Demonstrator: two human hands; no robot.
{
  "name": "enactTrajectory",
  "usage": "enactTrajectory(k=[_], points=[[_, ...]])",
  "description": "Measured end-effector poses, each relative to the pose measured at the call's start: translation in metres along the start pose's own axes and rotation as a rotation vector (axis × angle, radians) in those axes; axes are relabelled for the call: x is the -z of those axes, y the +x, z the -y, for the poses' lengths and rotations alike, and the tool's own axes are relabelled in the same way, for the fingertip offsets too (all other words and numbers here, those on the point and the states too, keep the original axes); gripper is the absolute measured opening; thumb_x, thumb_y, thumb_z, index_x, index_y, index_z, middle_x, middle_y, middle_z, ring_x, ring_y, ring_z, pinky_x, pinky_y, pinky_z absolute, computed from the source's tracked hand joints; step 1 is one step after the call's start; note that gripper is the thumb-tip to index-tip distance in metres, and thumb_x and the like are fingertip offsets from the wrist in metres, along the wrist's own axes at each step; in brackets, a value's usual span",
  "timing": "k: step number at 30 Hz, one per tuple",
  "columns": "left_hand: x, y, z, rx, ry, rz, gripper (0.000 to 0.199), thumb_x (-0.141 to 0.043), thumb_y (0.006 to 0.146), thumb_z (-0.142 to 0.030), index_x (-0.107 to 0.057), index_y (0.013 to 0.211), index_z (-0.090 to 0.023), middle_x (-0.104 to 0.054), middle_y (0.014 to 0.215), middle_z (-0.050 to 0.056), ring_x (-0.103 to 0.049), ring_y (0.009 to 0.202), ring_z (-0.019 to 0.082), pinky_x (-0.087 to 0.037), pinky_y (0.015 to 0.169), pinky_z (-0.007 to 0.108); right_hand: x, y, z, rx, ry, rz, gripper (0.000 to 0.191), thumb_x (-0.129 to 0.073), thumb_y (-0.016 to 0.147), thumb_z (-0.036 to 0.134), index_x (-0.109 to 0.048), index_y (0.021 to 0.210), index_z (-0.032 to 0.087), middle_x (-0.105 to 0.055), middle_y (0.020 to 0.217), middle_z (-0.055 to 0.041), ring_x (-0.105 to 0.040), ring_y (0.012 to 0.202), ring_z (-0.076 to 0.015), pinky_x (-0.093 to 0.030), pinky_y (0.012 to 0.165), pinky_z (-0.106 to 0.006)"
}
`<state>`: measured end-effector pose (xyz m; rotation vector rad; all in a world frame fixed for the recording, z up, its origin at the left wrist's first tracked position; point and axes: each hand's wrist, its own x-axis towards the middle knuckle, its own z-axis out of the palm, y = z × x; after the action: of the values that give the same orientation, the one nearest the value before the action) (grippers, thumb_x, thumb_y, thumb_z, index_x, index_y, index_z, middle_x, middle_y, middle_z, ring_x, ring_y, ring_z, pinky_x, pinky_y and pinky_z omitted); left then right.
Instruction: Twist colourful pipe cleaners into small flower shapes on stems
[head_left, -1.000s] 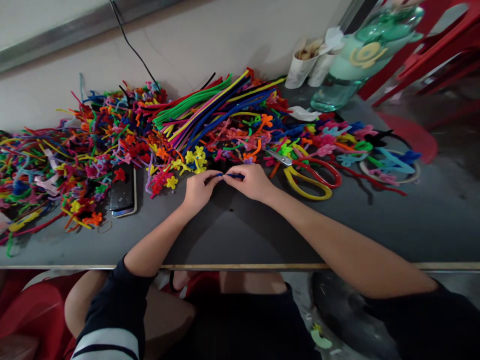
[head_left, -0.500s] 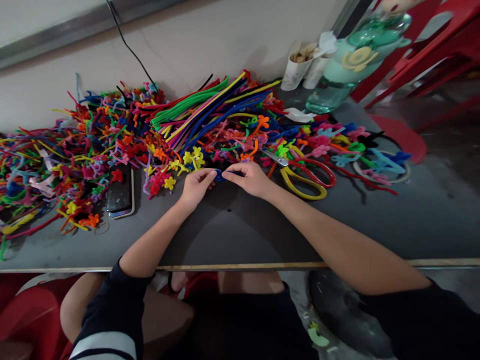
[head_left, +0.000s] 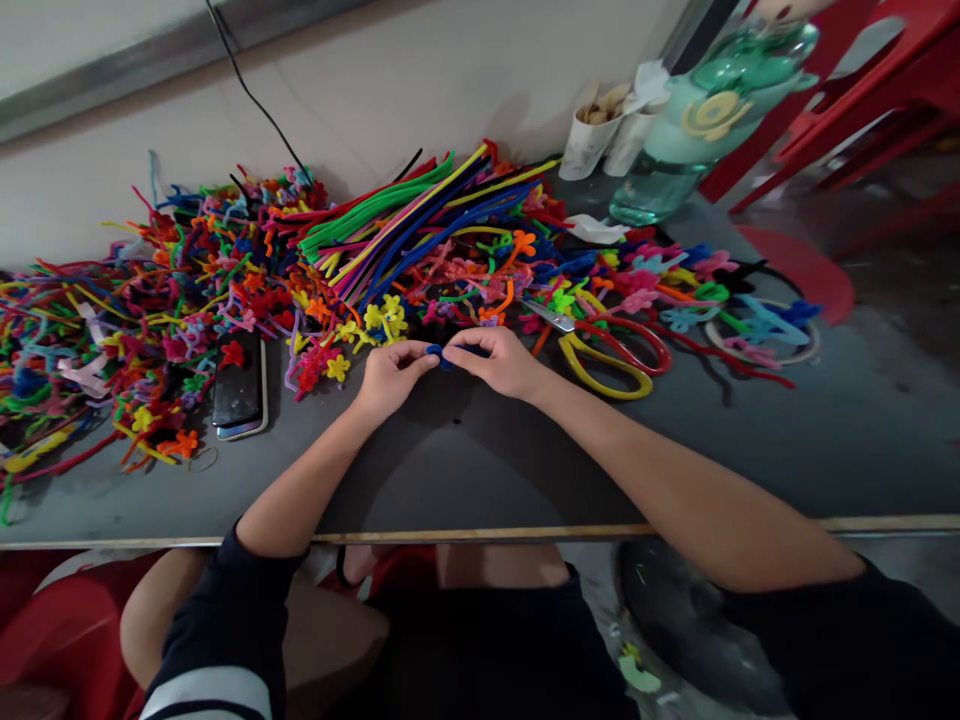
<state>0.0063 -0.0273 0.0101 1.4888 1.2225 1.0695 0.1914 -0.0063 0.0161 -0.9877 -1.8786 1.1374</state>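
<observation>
Between my two hands is a small dark blue pipe cleaner, bent into a compact shape that my fingers partly hide. My left hand pinches its left side between thumb and fingers. From the other side, my right hand pinches it with thumb and forefinger. Just beyond my left hand lie yellow pipe-cleaner flowers. To the right of my right hand, scissors with red and yellow handles rest on the dark table.
A bundle of straight pipe cleaners tops a long heap of coloured pieces along the wall. A phone lies at left. Paper cups and a green water bottle stand at the back right, near red chairs.
Both hands stay in nearly the same place. The fingers have shifted slightly around the blue pipe cleaner, whose visible shape has changed a little.
</observation>
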Motion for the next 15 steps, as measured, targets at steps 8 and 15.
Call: enactTrajectory(k=[8,15], points=[[0.0038,0.0029,0.0011,-0.063,0.106,-0.039,0.027,-0.063,0.081,-0.042,-0.071,0.078,-0.017,-0.067,0.071,0.001,-0.057,0.062,0.011,-0.043,0.059,0.023,-0.0026,-0.0008,-0.0019,0.014,-0.161,-0.057,0.031,-0.056,0.083,0.043,-0.072,0.082,0.016,-0.069,0.074,-0.0043,-0.053,0.060,-0.0126,-0.039,0.059,-0.026],[0.0030,0.0007,-0.0023,-0.070,0.251,-0.121,0.025,-0.063,0.080,-0.040,-0.068,0.069,-0.017,-0.064,0.065,0.000,-0.050,0.055,0.010,-0.037,0.053,0.023,-0.0035,-0.0017,0.0022,0.022,-0.188,-0.043,0.031,-0.061,0.081,0.043,-0.076,0.090,0.017,-0.070,0.073,-0.0039,-0.052,0.055,-0.0116,-0.038,0.055,-0.026]])
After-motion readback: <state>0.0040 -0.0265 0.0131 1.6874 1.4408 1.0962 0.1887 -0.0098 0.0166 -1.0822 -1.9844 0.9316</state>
